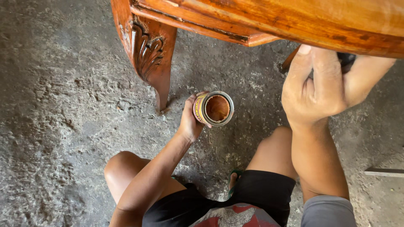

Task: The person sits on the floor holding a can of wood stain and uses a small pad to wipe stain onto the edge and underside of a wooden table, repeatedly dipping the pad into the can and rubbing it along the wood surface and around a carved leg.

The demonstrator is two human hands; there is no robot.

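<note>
Nearest, at the bottom edge, a person squats on the floor (63,126), black shorts (261,189) and both bare knees in view, with a green sandal (234,178) showing between the knees. That floor is rough grey concrete, pitted and crusted, dusty all over, with lighter patches around the tin. A pale strip of wood (384,172) lies on it to the right of the tin, well apart from it, near the frame's right edge.

Further out, the left hand (191,120) has its grip grasping a small round tin (213,108), fingers wrapped around its yellow-labelled side. The tin is open and tilted, its mouth turned up toward the camera; the inside is coated reddish brown. It sits in the middle of the view, above the floor between the knees, though whether its base touches the concrete cannot be told.

Right of the tin and higher, the right hand (322,86) is clenched around something dark (346,61), mostly hidden by the fingers and by wood, so what it is cannot be told.

Farthest, beyond the tin, stands glossy orange-brown furniture (294,21): a rail crosses the top of the view, and a carved leg (149,54) with leaf scrollwork comes down to the floor just left of the tin.
</note>
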